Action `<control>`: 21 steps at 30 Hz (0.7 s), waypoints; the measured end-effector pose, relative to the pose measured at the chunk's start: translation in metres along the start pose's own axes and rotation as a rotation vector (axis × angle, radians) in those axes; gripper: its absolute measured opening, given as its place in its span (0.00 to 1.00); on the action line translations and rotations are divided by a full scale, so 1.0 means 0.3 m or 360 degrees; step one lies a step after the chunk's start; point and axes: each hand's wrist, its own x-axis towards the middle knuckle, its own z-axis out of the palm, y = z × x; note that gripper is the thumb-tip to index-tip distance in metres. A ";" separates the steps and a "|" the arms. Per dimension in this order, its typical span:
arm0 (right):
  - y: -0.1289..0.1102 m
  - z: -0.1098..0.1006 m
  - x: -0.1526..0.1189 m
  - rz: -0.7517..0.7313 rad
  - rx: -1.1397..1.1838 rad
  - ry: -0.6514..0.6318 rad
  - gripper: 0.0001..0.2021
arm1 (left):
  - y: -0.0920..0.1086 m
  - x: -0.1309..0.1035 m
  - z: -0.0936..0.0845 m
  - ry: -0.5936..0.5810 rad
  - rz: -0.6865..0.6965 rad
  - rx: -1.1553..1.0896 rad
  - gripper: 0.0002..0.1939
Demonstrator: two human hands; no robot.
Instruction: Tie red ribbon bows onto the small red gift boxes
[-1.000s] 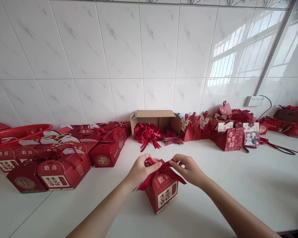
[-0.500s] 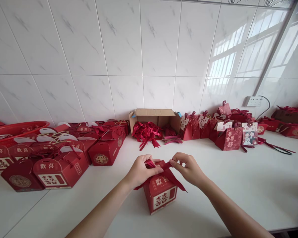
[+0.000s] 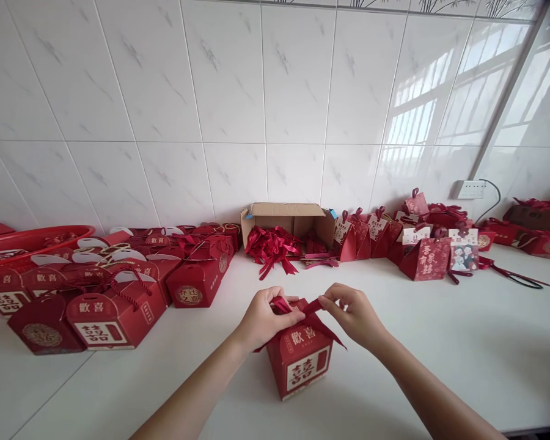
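A red gift box point(image 3: 302, 360) with a white label and Chinese characters stands upright on the white table, near the middle. Dark red ribbon point(image 3: 312, 307) lies across its top, with loose ends hanging at both sides. My left hand point(image 3: 266, 318) pinches a loop of the ribbon at the top left of the box, thumb over the middle. At the right of the top, my right hand point(image 3: 351, 310) grips another part of the ribbon between thumb and fingertips, pulled out to the right. The fingers partly hide the crossing of the ribbon.
An open cardboard box point(image 3: 286, 211) with red ribbons point(image 3: 272, 244) stands against the tiled wall. Several red boxes point(image 3: 110, 318) and a red basket point(image 3: 41, 241) are at the left. More small gift boxes point(image 3: 426, 260) stand at the right, near a wall socket point(image 3: 470, 189).
The view has shifted slightly, so everything sits a little further right. Both hands keep their hold on the ribbon, with hardly any movement between them.
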 end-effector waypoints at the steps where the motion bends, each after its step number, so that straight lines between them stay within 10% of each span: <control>1: -0.002 0.000 0.001 0.0012 -0.0014 0.0001 0.17 | 0.001 -0.002 0.001 0.0007 0.0022 0.0031 0.16; 13: 0.004 -0.128 -0.051 0.0158 0.0056 -0.0356 0.33 | -0.031 -0.030 -0.118 0.0215 0.0059 -0.0040 0.24; 21: -0.024 0.157 -0.250 0.0073 -0.0014 0.0102 0.55 | -0.134 -0.067 -0.142 0.0384 0.0065 0.0061 0.16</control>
